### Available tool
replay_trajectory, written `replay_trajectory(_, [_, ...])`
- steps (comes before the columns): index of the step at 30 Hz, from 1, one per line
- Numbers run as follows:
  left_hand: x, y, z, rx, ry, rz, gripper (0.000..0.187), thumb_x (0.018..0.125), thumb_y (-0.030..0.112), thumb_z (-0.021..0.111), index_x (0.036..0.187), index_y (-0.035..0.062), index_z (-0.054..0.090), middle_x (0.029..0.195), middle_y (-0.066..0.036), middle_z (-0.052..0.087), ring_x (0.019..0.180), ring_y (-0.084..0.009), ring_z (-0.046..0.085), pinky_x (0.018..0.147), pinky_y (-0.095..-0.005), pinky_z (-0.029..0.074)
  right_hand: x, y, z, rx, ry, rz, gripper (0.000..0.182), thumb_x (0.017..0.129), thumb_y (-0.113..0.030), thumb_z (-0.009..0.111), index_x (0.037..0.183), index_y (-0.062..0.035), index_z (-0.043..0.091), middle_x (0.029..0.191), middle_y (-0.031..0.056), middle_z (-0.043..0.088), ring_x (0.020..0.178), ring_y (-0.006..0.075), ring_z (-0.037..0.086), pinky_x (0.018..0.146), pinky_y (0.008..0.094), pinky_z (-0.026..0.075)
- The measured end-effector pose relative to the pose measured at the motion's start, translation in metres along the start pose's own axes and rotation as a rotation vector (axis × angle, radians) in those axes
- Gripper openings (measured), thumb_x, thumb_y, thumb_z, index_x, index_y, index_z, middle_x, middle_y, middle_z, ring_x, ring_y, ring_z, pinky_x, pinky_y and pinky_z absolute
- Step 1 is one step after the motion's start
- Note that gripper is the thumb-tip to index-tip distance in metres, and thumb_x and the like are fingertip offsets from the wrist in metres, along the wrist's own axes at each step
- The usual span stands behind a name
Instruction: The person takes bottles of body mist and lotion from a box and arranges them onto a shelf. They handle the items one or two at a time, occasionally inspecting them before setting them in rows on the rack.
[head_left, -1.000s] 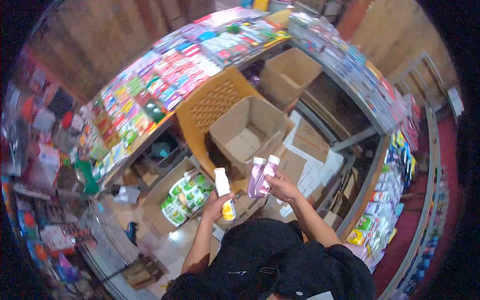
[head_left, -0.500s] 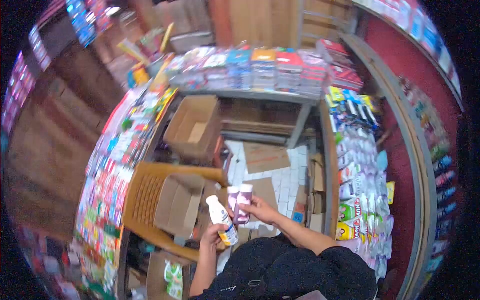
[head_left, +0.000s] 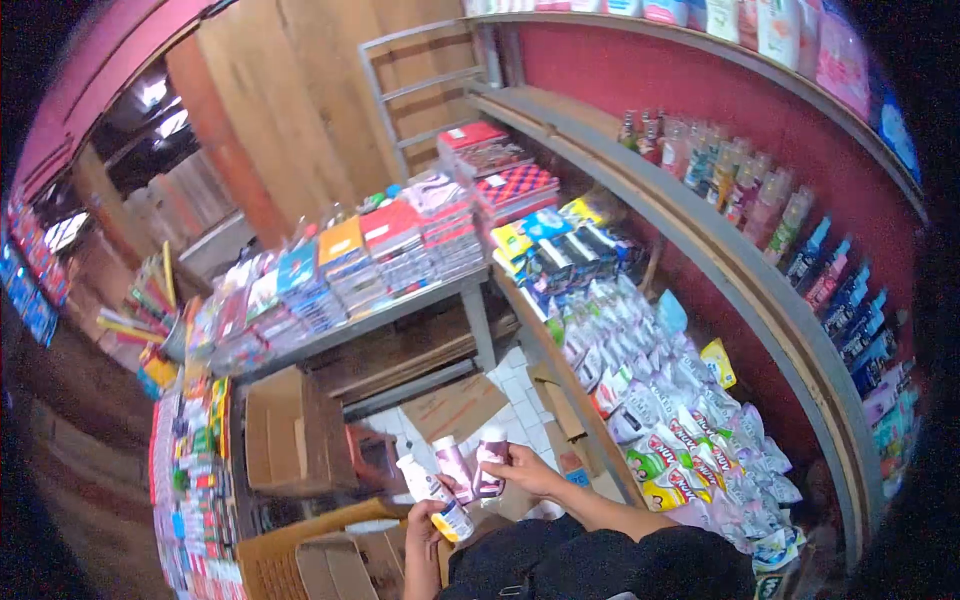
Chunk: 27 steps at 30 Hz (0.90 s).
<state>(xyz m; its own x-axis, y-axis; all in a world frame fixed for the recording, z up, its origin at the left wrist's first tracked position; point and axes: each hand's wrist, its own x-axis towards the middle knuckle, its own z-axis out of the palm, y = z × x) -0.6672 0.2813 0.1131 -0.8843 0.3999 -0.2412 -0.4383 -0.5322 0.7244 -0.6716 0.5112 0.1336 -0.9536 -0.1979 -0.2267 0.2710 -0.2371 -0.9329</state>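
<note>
My left hand (head_left: 424, 524) is closed around the lower part of a white bottle (head_left: 428, 490) with a yellow and blue label, tilted to the left. Just right of it leans a purple bottle with a white cap (head_left: 454, 466), close against the white one; which hand bears it I cannot tell. My right hand (head_left: 524, 470) grips a second purple bottle (head_left: 490, 465), also white-capped and nearly upright. All these bottles are held close together in front of my body, above the tiled floor.
Stacked notebooks (head_left: 395, 235) cover the far counter. Packed sachets and pouches (head_left: 650, 385) fill the right-hand counter, below a shelf of bottles (head_left: 745, 190). Cardboard boxes (head_left: 275, 430) stand at left, near a brown chair (head_left: 265, 560). Flattened cardboard (head_left: 460, 405) lies on the floor.
My view has swung to the right, towards the shelves. The two purple bottles, side by side before, are now apart at their tops, the right one moved away in my right hand.
</note>
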Motion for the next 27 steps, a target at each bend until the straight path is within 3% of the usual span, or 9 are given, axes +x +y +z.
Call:
replay_trajectory(4, [0.055, 0.020, -0.008, -0.024, -0.042, -0.070, 0.042, 0.061, 0.013, 0.060, 0.101, -0.0008, 0.058, 0.082, -0.007, 0.058, 0.072, -0.0176, 0.056, 0.066, -0.0270, 0.046, 0.032, -0.016, -0.040, -0.117, 0.122, -0.103, 0.034, 0.086, -0.018, 0.071, 0.114, -0.0012, 0.060, 0.106, 0.0038, 0.064, 0.096, 0.0119, 0.061, 0.086, 0.0291, 0.050])
replay_trajectory(7, [0.109, 0.033, -0.027, -0.021, -0.076, -0.081, 0.043, 0.062, 0.012, 0.061, 0.103, -0.0002, 0.058, 0.082, -0.007, 0.059, 0.071, -0.0182, 0.057, 0.067, -0.0283, 0.047, 0.061, -0.046, -0.055, -0.112, 0.337, -0.209, 0.036, 0.082, -0.023, 0.076, 0.106, -0.0004, 0.062, 0.098, 0.0063, 0.066, 0.090, 0.0124, 0.061, 0.080, 0.0290, 0.050])
replay_trajectory(9, [0.139, 0.056, -0.030, 0.095, 0.007, -0.137, 0.043, 0.062, 0.013, 0.059, 0.102, -0.0028, 0.058, 0.082, -0.008, 0.061, 0.069, -0.0207, 0.059, 0.065, -0.0310, 0.050, 0.085, -0.063, -0.065, -0.130, 0.465, -0.322, 0.038, 0.081, -0.024, 0.077, 0.105, -0.0011, 0.059, 0.096, 0.0051, 0.064, 0.089, 0.0123, 0.061, 0.079, 0.0294, 0.051])
replay_trajectory(11, [0.180, 0.077, -0.030, 0.093, -0.067, -0.142, 0.044, 0.062, 0.013, 0.057, 0.103, -0.0049, 0.058, 0.086, -0.011, 0.063, 0.071, -0.0223, 0.061, 0.067, -0.0321, 0.051, 0.114, -0.076, -0.081, -0.126, 0.553, -0.400, 0.043, 0.083, -0.015, 0.074, 0.115, -0.0003, 0.050, 0.102, 0.0064, 0.061, 0.092, 0.0131, 0.060, 0.082, 0.0304, 0.051])
replay_trajectory(13, [0.220, 0.101, -0.023, 0.096, -0.148, -0.131, 0.045, 0.062, 0.012, 0.057, 0.103, -0.0060, 0.058, 0.087, -0.012, 0.064, 0.073, -0.0229, 0.063, 0.068, -0.0324, 0.052, 0.127, -0.123, -0.087, -0.114, 0.592, -0.450, 0.051, 0.083, -0.006, 0.072, 0.123, -0.0007, 0.041, 0.108, 0.0078, 0.059, 0.097, 0.0138, 0.059, 0.086, 0.0314, 0.050])
replay_trajectory(18, [0.305, 0.147, -0.012, 0.210, -0.237, -0.163, 0.047, 0.059, 0.012, 0.060, 0.104, -0.0020, 0.059, 0.087, -0.010, 0.062, 0.076, -0.0213, 0.061, 0.071, -0.0317, 0.050, 0.156, -0.228, -0.105, -0.211, 0.716, -0.705, 0.058, 0.081, 0.001, 0.071, 0.126, -0.0054, 0.035, 0.107, 0.0083, 0.056, 0.099, 0.0149, 0.058, 0.085, 0.0312, 0.050])
replay_trajectory(19, [0.323, 0.152, -0.006, 0.193, -0.351, -0.137, 0.049, 0.058, 0.013, 0.063, 0.104, -0.0008, 0.058, 0.087, -0.009, 0.062, 0.076, -0.0205, 0.060, 0.071, -0.0318, 0.049, 0.161, -0.243, -0.111, -0.214, 0.770, -0.672, 0.062, 0.081, 0.001, 0.071, 0.129, -0.0078, 0.032, 0.106, 0.0084, 0.057, 0.097, 0.0149, 0.059, 0.084, 0.0308, 0.051])
replay_trajectory(22, [0.354, 0.168, 0.011, 0.208, -0.411, -0.111, 0.050, 0.057, 0.015, 0.065, 0.104, -0.0006, 0.058, 0.086, -0.008, 0.061, 0.077, -0.0199, 0.059, 0.071, -0.0315, 0.048, 0.167, -0.301, -0.124, -0.359, 0.829, -0.655, 0.058, 0.085, -0.004, 0.069, 0.129, -0.0086, 0.033, 0.106, 0.0106, 0.059, 0.095, 0.0154, 0.060, 0.079, 0.0309, 0.053])
replay_trajectory(27, [0.394, 0.176, 0.027, 0.175, -0.512, -0.127, 0.050, 0.056, 0.012, 0.068, 0.103, 0.0012, 0.056, 0.091, -0.008, 0.058, 0.084, -0.0201, 0.056, 0.076, -0.0305, 0.044, 0.195, -0.385, -0.161, -0.533, 0.838, -0.825, 0.045, 0.088, -0.008, 0.067, 0.123, -0.0063, 0.039, 0.104, 0.0098, 0.061, 0.094, 0.0158, 0.062, 0.077, 0.0305, 0.054])
